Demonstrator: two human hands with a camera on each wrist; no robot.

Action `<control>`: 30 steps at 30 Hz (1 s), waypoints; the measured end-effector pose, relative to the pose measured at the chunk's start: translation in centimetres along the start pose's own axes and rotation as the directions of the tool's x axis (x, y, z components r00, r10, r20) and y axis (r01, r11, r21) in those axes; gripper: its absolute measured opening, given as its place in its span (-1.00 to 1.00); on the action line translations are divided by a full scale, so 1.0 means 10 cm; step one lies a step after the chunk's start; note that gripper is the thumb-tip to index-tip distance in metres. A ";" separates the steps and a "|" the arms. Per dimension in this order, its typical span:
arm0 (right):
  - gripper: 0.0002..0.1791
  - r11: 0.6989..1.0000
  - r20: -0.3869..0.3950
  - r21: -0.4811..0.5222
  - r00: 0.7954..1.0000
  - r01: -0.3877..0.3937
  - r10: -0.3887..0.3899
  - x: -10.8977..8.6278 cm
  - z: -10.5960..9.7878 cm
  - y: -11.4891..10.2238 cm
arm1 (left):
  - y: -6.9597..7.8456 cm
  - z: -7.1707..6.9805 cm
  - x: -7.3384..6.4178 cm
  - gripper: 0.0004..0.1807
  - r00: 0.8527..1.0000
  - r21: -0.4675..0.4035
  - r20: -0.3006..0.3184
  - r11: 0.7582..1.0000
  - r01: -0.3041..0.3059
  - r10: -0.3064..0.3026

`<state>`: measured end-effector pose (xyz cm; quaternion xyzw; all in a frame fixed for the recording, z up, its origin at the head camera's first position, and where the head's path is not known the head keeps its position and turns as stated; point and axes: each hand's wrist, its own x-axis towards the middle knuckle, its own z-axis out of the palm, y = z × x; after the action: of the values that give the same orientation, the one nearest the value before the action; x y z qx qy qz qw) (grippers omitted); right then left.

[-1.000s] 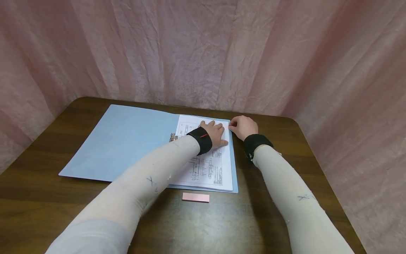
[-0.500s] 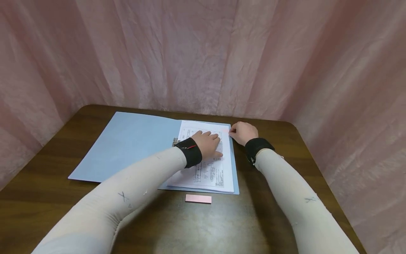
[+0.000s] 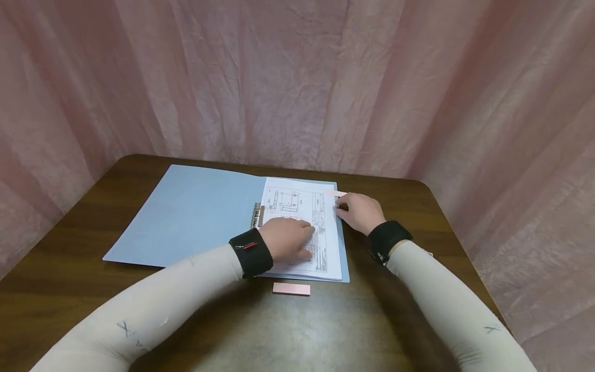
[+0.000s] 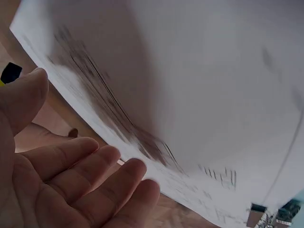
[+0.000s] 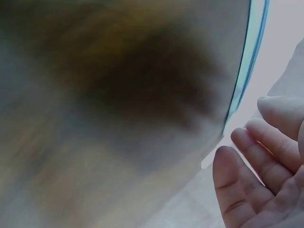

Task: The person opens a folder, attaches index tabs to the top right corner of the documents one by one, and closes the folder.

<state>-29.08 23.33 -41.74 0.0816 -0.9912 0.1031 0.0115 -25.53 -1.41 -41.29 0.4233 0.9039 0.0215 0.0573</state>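
A light blue folder (image 3: 200, 217) lies spread open on the table, and a stack of printed drawing sheets (image 3: 327, 243) sits in its right half. From the upper right edge of the top sheet a pink sticky note (image 3: 337, 193) juts out past the folder. My right hand (image 3: 362, 211) is just below that note at the folder's right edge, fingers loosely bent and holding nothing in the right wrist view. Over the lower part of the sheets is my left hand (image 3: 285, 238), its fingers relaxed and apart from the paper (image 4: 204, 85) in the left wrist view.
A small pad of pink sticky notes (image 3: 291, 289) lies in front of the folder. The folder's metal clip (image 3: 256, 214) stands at the sheets' left edge. Behind the wooden table (image 3: 334, 330) hangs a pink curtain (image 3: 279, 88).
My left hand has drawn back from the upper right of the sheets toward their lower left. My right hand has let go of the sticky note and shifted slightly toward me.
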 end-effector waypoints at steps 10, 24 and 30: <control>-0.70 0.986 -0.052 -0.071 0.987 0.148 -0.152 -0.64 -0.11 -0.12 | 0.24 0.06 -0.12 -0.48 0.988 0.019 -0.053 0.990 -0.142 0.143; -0.68 0.976 -0.048 -0.078 0.977 0.206 -0.210 -1.23 -0.11 -0.36 | 0.17 0.09 -0.22 -0.58 0.978 -0.005 -0.098 0.983 -0.184 0.182; -0.69 0.980 -0.046 -0.052 0.980 0.193 -0.196 -1.34 -0.11 -0.46 | 0.10 0.08 -0.27 -0.67 0.973 -0.031 -0.118 0.979 -0.202 0.197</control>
<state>-15.09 21.27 -40.30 0.1751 -0.9801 0.0803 0.0485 -22.95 -2.85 -41.73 0.5088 0.8579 0.0709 0.0120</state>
